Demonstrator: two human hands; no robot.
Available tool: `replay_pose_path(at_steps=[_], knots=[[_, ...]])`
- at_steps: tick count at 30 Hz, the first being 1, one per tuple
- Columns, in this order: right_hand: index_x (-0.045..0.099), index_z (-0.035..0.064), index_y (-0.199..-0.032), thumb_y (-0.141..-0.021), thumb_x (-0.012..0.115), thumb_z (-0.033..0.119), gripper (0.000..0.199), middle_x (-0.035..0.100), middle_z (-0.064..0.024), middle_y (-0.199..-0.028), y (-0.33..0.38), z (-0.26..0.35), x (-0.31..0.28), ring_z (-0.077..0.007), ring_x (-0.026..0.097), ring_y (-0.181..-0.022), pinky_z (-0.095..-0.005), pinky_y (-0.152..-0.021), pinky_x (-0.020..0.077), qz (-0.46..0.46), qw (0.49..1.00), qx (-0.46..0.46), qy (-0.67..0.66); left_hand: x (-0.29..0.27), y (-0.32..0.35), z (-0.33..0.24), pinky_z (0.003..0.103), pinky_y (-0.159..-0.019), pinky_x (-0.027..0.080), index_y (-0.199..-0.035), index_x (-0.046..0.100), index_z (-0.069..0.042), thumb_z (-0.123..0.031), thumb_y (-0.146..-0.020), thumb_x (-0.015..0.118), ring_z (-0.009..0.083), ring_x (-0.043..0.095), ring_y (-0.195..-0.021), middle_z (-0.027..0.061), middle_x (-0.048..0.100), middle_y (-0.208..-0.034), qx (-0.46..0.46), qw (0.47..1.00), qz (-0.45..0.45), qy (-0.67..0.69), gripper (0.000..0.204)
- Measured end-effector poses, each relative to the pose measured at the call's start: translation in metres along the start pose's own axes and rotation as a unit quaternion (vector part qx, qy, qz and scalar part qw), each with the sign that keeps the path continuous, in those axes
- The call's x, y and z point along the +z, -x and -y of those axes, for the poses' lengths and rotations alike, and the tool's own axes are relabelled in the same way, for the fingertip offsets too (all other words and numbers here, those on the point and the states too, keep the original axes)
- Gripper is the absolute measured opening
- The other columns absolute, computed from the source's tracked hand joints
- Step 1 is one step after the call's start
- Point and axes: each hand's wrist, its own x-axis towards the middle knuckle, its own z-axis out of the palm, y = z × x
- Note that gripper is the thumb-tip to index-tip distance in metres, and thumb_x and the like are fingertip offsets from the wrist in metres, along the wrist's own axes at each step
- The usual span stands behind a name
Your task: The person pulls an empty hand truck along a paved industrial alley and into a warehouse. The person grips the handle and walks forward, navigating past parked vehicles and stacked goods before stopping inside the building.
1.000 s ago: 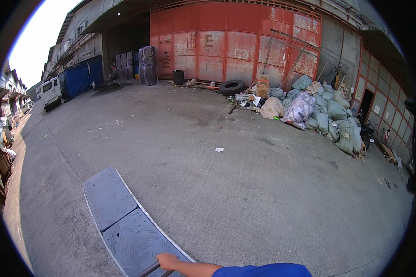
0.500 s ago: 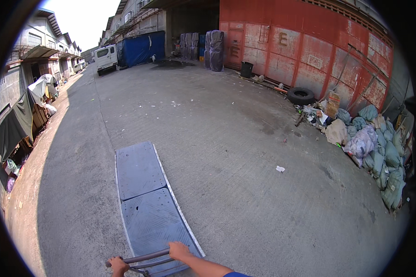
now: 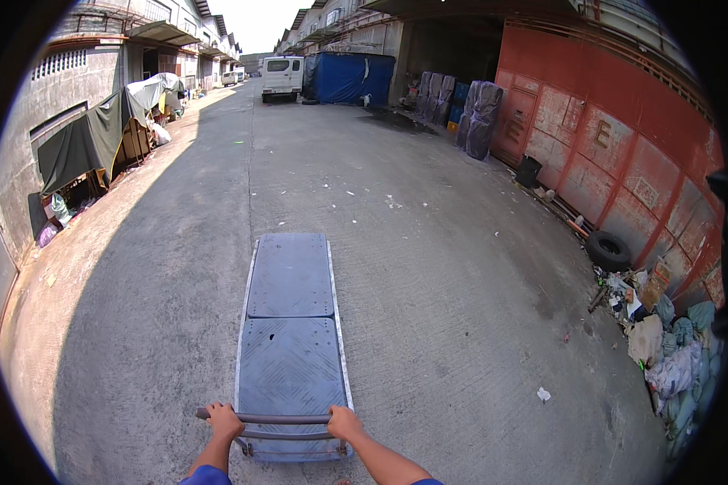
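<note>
Bright daylight, sky (image 3: 252,23) glaring; edges bowed, perhaps soft.

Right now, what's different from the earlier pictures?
The view has swung left: the red gate sits further right, and the blue-grey cart lies nearer the middle, pointing straight ahead. The left hand, out of frame at first, now shows gripping the handle. The right hand stayed on it.

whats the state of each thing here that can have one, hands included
left hand: closed around the handle bar
right hand: closed around the handle bar
cart deck: flat, scuffed, with a dark spot
red gate: shut, paint worn
tyre: lying on its side
black bucket: upright
wrapped stacks: standing upright
blue tarp: draped
</note>
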Motion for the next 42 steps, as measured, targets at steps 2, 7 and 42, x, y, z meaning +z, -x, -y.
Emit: replay_pose_path(at_steps=[2,7,42], knots=[[0.065,0.0108,-0.116,-0.086,0.058,0.014,0.031,0.063,-0.0166,-0.119,-0.056,-0.006,-0.025,-0.0354,0.06,-0.115,-0.0478,-0.097,0.0485,0.007,1.0,0.017,0.007,-0.021,-0.04,-0.042,0.063,-0.105,0.038,-0.117,0.066,-0.007,-0.016,-0.069,0.074,0.0401,0.032,-0.132,0.0191,0.044,-0.134,0.01,1.0,0.024,0.0,0.049],[0.065,0.0128,-0.119,-0.085,0.059,0.014,0.034,0.061,-0.0153,-0.124,-0.191,0.002,-0.081,-0.0345,0.057,-0.119,-0.0465,-0.099,0.0481,-0.004,1.0,0.023,-0.013,-0.032,-0.165,-0.116,0.058,-0.102,0.041,-0.118,0.065,-0.006,-0.02,-0.071,0.074,0.0394,0.031,-0.133,0.0184,0.046,-0.133,-0.005,1.0,0.007,-0.011,0.05],[0.054,0.0116,-0.128,-0.087,0.055,0.07,0.071,0.03,-0.0203,-0.148,-1.09,0.165,-0.412,-0.0414,0.013,-0.142,-0.0634,-0.109,0.0258,-0.003,0.999,-0.004,0.033,-0.262,-0.951,-0.573,0.066,-0.108,0.031,-0.131,0.06,-0.015,-0.04,-0.064,0.085,0.0429,0.023,-0.14,0.0188,0.031,-0.149,0.023,0.986,0.076,0.145,0.075]])
